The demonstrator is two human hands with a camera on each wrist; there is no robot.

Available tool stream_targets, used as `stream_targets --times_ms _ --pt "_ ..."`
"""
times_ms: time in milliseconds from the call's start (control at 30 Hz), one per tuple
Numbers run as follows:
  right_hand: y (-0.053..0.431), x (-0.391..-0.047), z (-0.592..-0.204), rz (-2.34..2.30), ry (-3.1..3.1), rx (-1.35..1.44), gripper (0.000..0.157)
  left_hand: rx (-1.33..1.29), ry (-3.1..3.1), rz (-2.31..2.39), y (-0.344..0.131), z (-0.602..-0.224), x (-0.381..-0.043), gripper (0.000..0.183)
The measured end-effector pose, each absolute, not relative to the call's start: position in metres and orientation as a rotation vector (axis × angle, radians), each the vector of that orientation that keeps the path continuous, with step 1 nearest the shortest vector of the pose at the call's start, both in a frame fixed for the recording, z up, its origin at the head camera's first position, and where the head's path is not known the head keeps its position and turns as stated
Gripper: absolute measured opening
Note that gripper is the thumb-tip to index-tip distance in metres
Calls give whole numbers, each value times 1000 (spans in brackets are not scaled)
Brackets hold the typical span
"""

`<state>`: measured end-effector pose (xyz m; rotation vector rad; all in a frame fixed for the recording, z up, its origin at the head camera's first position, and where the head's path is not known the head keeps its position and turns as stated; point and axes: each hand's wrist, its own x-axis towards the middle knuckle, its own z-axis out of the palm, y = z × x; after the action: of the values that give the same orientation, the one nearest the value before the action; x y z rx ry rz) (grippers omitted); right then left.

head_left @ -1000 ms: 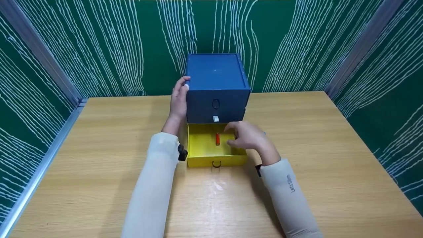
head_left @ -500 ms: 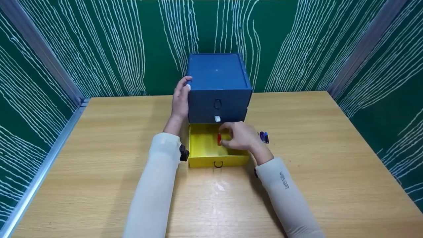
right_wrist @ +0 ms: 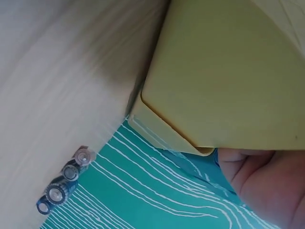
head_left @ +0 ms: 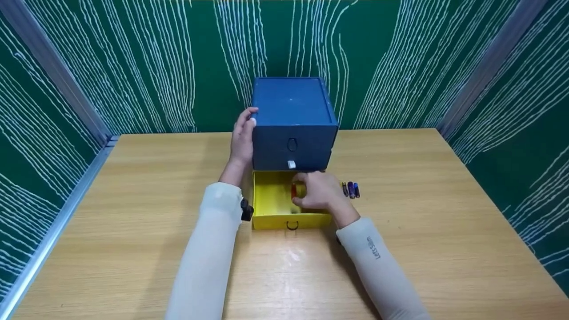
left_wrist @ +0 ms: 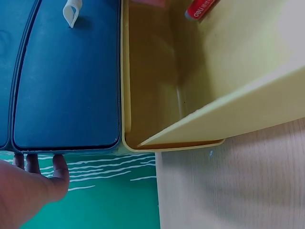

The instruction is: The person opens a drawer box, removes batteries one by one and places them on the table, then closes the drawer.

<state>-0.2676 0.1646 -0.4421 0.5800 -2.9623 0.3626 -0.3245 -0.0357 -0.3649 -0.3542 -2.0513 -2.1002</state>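
Observation:
A red battery (head_left: 293,191) lies in the yellow drawer (head_left: 291,222), pulled out from the bottom of the blue drawer unit (head_left: 293,102). My right hand (head_left: 318,190) reaches in over the drawer's right side, its thumb and forefinger curled about the battery's ends. The left wrist view shows the red battery (left_wrist: 202,7), lettered and partly cut off by the frame. In the right wrist view, the drawer wall (right_wrist: 228,86) hides my fingertips. My left hand (head_left: 241,140) rests along the unit's left side, fingers extended at its upper edge.
Several batteries (head_left: 351,190) lie side by side on the wooden table (head_left: 400,213), right of the drawer. A white pull tab (head_left: 291,164) and a dark ring (head_left: 292,144) mark the unit's front. Green walls with white lines (head_left: 222,53) enclose the table.
My right hand has moved left, and its thumb and forefinger have closed in on the red battery. The batteries beside the drawer have come into view. My left hand stays against the unit.

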Motion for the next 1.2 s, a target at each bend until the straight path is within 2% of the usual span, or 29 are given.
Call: stream_targets --times_ms 467,900,1200 --pt "159 -278 -444 96 -3028 484 49 -353 -2052 -2096 -38 -373 -336 32" --pt "153 -282 -446 -38 -3066 472 39 -384 -2080 -2062 -37 -356 -313 37" --pt "151 -284 -450 -39 -3047 536 38 -347 -2076 -2079 -38 -372 -333 32"
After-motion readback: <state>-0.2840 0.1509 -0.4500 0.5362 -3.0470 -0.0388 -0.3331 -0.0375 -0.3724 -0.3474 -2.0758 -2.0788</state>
